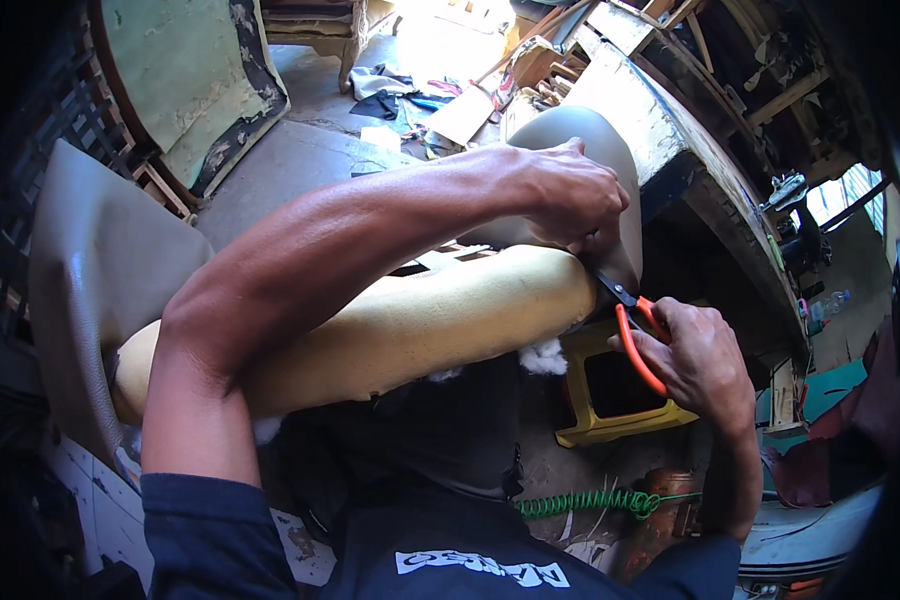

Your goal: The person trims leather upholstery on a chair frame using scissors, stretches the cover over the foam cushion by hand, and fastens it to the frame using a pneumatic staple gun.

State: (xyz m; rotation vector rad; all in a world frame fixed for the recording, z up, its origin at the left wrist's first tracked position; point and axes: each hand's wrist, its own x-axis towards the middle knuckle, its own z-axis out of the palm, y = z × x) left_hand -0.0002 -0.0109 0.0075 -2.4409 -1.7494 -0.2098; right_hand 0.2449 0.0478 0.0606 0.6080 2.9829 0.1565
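A long yellow foam pad (450,312) lies across in front of my body, under my left forearm. Grey vinyl material (570,122) hangs over its right end, and another grey vinyl piece (120,235) stands up at its left end. My left hand (582,195) is closed on the right-hand vinyl, fingers curled downward. In my right hand (705,362) is a pair of scissors (625,335) with orange handles and dark blades. The blades point up and left at the vinyl's lower edge, beside the foam's end. Their tips are partly hidden.
A worn wooden workbench (660,125) stands at the right. Below the scissors is a yellow plastic frame (600,432), with a green coiled hose (590,503) nearer me. Cloth scraps (378,82) litter the far floor. A worn pale panel (185,85) leans at upper left.
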